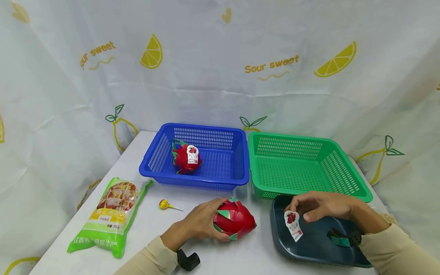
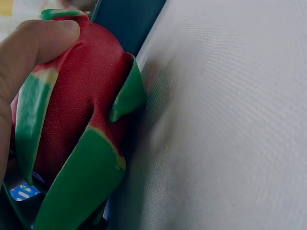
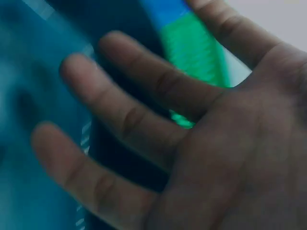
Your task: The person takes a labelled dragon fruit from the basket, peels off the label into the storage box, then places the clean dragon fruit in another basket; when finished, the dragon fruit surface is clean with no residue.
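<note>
My left hand grips a red dragon fruit with green scales, low over the white table. In the left wrist view the thumb lies across the fruit's skin. My right hand is above a dark blue basin, with bent fingers. At its fingertips hangs a white paper label printed with a red fruit, apart from the thumb tip. The right wrist view shows three spread fingers over the basin; the label is out of that view.
A blue basket at the back holds another dragon fruit with a similar label. Beside it stands a green basket. To the left lie a lollipop and a green food packet. A printed curtain hangs behind.
</note>
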A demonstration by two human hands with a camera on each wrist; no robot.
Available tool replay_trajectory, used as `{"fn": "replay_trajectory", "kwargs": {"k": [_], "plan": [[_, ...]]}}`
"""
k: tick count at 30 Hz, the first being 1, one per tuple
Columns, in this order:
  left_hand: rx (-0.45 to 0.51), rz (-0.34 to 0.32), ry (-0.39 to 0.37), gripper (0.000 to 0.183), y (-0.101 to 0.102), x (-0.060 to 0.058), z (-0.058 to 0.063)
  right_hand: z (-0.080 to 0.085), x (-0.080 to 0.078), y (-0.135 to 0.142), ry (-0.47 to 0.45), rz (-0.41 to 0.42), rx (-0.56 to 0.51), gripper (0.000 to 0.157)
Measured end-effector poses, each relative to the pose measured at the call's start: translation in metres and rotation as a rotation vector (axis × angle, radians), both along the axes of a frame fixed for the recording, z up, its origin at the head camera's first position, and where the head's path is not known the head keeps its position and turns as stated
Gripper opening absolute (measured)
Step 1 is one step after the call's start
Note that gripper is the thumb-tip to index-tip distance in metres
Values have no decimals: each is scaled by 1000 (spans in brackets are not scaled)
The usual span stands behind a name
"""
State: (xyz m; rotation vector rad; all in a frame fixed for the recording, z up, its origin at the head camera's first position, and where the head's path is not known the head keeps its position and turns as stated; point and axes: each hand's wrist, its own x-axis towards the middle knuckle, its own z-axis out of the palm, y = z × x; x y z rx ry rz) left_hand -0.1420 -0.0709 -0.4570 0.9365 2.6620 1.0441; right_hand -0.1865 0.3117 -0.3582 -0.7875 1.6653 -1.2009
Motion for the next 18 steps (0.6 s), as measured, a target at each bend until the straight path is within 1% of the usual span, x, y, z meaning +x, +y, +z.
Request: {"fn": "replay_trajectory", "kwargs": {"k": [2, 4, 7, 11, 13, 17, 18], "plan": [[-4, 3, 4, 97, 0, 0, 0, -10, -1, 8, 23, -8, 92, 23], [-2, 4, 7, 97, -1, 1, -1, -20, -1, 12, 68, -25, 180, 25], [3, 2, 10, 97, -1, 1, -1, -33, -1, 13, 133, -43, 271, 28], [10, 2, -6, 97, -1, 0, -1, -43, 0, 8, 201, -53, 353, 35], [11, 3, -15, 97, -1, 0, -1, -45, 1, 5, 262, -47, 393, 38], [3, 4, -15, 97, 0, 1, -2, -47, 4, 1, 360, -31, 426, 43], [-1, 4, -13, 97, 0, 1, -2, -48, 5, 1, 377, -35, 432, 47]]}}
